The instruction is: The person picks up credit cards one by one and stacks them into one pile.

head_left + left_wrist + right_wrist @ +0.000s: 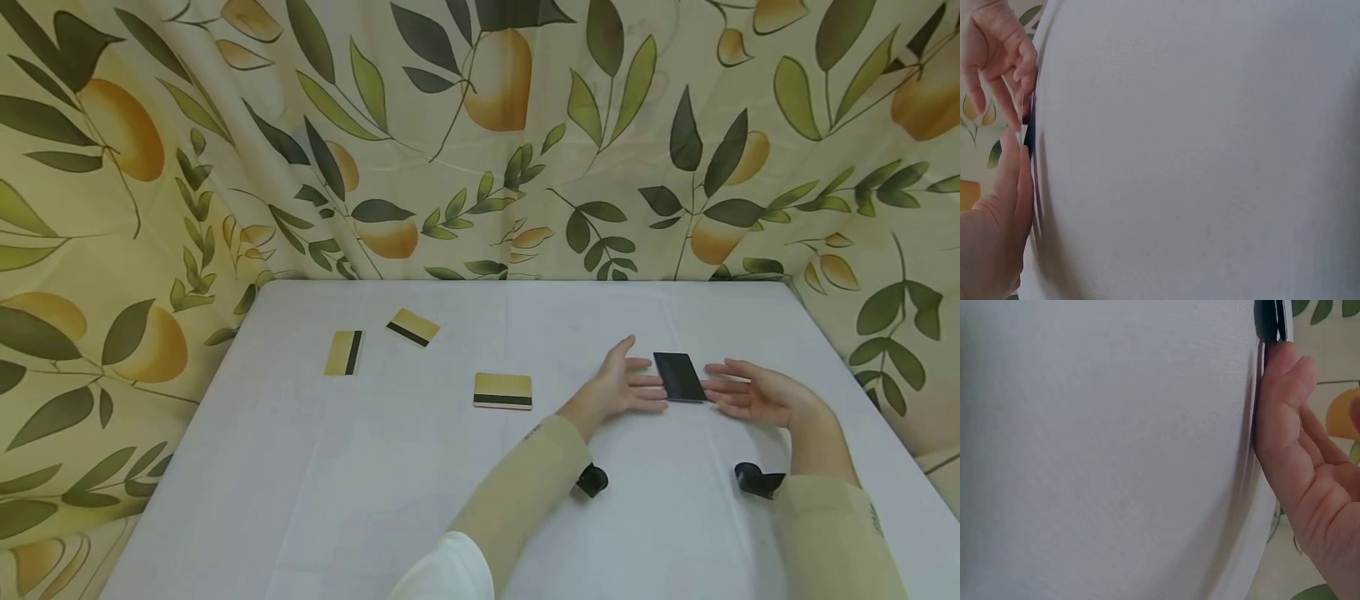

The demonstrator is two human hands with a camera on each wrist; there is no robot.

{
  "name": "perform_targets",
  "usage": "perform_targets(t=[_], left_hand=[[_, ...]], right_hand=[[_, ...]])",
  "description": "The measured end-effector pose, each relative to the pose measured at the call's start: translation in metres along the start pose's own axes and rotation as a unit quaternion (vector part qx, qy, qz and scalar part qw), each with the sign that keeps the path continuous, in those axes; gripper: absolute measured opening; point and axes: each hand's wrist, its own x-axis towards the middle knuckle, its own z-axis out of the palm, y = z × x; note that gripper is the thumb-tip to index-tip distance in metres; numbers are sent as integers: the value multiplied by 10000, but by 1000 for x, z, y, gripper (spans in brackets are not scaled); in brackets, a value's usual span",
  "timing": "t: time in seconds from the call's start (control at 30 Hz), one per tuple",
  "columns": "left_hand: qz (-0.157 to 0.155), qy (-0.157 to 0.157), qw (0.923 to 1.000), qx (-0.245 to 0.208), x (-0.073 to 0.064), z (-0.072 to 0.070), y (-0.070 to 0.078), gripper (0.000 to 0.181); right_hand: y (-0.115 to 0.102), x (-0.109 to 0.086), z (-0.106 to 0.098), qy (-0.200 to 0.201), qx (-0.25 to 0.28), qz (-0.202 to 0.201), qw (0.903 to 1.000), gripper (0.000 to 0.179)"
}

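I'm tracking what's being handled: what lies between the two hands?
In the head view, a flat black rectangle lies between the left hand and the right hand.

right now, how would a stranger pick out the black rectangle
On the white table, look right of centre in the head view. The black rectangle lies between the left hand and the right hand. Unlike the gold, dark-striped cards farther left, its top is black.
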Motion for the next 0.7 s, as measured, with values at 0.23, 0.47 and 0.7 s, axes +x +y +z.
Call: perform_targets(t=[0.23, 0.47, 0.7], left_hand=[[-273, -128, 9992, 248, 1, -10, 7, 66], [-457, -314, 9966, 608, -3, -14, 13, 71], [-574, -444, 9914, 1094, -7, -20, 17, 61]], right_hand=[[4, 1, 7, 50, -420, 27, 9991, 35], [4, -1, 14, -71, -709, 15, 9975, 36], [4, -1, 21, -190, -986, -32, 9949, 36]])
